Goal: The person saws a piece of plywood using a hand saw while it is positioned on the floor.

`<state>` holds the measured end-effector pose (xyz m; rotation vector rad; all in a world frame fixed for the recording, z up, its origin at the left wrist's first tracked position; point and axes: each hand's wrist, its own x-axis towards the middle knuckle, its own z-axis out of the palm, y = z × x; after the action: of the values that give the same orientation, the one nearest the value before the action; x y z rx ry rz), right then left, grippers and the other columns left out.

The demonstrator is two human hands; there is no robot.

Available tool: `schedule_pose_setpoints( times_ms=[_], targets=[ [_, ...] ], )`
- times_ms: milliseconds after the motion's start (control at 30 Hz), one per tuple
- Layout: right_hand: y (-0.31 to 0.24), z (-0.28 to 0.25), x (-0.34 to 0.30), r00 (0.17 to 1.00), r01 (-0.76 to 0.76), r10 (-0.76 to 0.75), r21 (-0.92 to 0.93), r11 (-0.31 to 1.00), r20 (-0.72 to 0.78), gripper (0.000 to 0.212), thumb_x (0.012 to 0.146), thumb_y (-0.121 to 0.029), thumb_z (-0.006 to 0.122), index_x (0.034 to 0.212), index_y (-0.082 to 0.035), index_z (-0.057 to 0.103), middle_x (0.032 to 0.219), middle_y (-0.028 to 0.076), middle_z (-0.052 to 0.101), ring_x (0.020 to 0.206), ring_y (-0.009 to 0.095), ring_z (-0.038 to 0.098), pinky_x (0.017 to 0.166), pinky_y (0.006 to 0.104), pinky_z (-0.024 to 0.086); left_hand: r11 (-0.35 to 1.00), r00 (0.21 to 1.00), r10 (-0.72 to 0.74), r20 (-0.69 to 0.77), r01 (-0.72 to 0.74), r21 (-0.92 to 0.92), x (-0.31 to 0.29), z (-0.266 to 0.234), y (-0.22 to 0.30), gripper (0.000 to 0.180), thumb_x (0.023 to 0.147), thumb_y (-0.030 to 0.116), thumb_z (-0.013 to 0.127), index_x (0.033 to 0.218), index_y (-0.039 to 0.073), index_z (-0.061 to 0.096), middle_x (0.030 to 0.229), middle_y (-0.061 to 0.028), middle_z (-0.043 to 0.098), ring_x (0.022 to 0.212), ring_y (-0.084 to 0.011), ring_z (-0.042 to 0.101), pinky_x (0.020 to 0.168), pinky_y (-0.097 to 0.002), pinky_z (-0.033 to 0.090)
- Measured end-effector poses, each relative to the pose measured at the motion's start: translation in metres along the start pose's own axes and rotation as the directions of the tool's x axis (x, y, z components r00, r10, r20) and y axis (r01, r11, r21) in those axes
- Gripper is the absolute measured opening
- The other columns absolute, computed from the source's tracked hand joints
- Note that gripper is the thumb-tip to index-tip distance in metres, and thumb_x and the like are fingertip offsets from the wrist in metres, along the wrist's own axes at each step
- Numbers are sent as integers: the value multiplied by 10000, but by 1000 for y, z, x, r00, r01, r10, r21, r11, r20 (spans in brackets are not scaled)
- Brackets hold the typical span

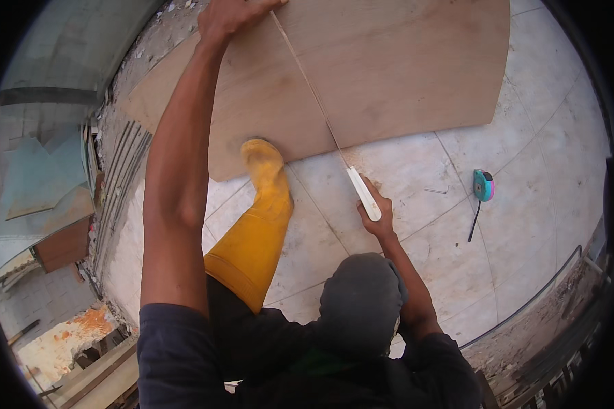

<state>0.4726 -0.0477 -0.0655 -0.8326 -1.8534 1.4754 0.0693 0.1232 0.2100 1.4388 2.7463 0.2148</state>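
Observation:
My right hand [381, 213] is closed around the white handle of a hand saw [366, 193]. The narrow blade runs up and left across a brown plywood sheet [396, 65] lying on the floor. Sawdust lies beside the handle, by the sheet's near edge. My left hand [228, 19] rests at the far side of the sheet, its visible fingers stretched toward the blade's far end; the top edge of the picture cuts part of it off. A yellow rubber boot [262, 184] on my leg has its toe on the sheet's near edge, left of the blade.
On the pale tiled floor [450, 273] at right lie a teal and pink tape measure [483, 185] and a thin metal piece [436, 191]. Broken glass sheets [48, 177], stacked strips [119, 184] and rubble line the left. A rounded dark grey cloth shape [361, 300] sits between my arms.

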Motion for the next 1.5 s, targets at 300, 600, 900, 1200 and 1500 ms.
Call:
schedule_pose_setpoints(
  times_ms=[300,600,900,1200,1500],
  targets=[
    [-8,-12,31,998,-34,34,12,999,47,761,757,17,641,1483,-176,519,1125,209,704,875,363,710,790,360,557,997,998,-67,-5,67,41,-35,-31,3,886,686,820,637,1112,49,722,1116,-196,731,1098,-329,687,919,-473,508],
    [3,-7,82,981,7,-16,48,999,191,756,751,-14,603,1477,-207,523,1059,162,722,842,348,694,791,361,551,980,998,-24,-59,35,196,-39,-58,-66,900,748,776,616,1239,26,685,1198,-242,701,1139,-379,665,958,-467,493],
    [0,8,81,992,55,-59,38,998,108,756,756,-18,614,1480,-215,521,1057,169,721,820,346,700,769,364,556,989,995,-101,-8,101,111,-19,-36,-74,942,719,749,675,1263,-18,617,1150,-262,707,1077,-392,692,947,-444,520],
    [-21,-58,-22,985,-96,100,-41,995,142,748,751,-9,643,1473,-167,536,1086,175,730,829,329,723,774,338,561,969,982,-162,-96,176,171,8,-14,-104,1059,666,796,679,1351,-6,588,1302,-244,653,1213,-351,638,1016,-464,486],
    [-28,-132,-111,953,-267,245,-115,957,-180,598,793,35,626,1388,1,588,1103,152,752,801,192,718,777,279,538,991,997,-37,-62,45,129,36,1,-95,1068,719,765,674,1348,-92,576,1258,-297,659,1170,-380,662,1033,-431,483]
  ],
)
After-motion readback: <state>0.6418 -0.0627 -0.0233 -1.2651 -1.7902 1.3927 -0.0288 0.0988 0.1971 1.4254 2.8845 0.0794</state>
